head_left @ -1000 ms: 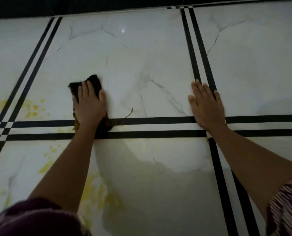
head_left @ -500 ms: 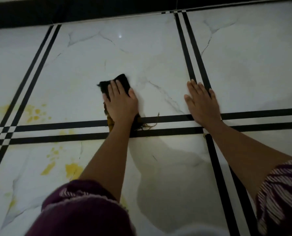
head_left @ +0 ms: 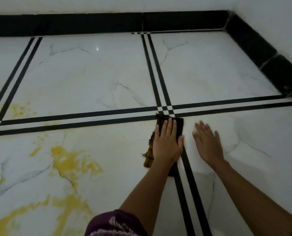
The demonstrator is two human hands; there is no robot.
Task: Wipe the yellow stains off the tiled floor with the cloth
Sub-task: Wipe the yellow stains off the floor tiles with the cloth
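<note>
A dark cloth (head_left: pixel 179 125) with a yellowed frayed edge lies flat on the white marble-look tiled floor (head_left: pixel 94 79), just below the crossing of the black double stripes. My left hand (head_left: pixel 167 143) presses down on it with straight fingers. My right hand (head_left: pixel 207 142) lies flat on the bare tile just to the right of it, palm down. Large yellow stains (head_left: pixel 73 160) spread over the near-left tile, with more yellow stains (head_left: pixel 22 217) at the bottom left and small yellow spots (head_left: pixel 20 109) on the far-left tile.
A black skirting (head_left: pixel 107 23) runs along the white wall at the back and turns the corner down the right side (head_left: pixel 261 53). Black double stripes (head_left: pixel 77 119) divide the tiles. A purple sleeve (head_left: pixel 114 223) shows at the bottom edge.
My left hand has slid the cloth right and toward me, over the stripe crossing onto the near tile. My right hand has pulled back onto the near-right tile. The view has widened to show the wall corner.
</note>
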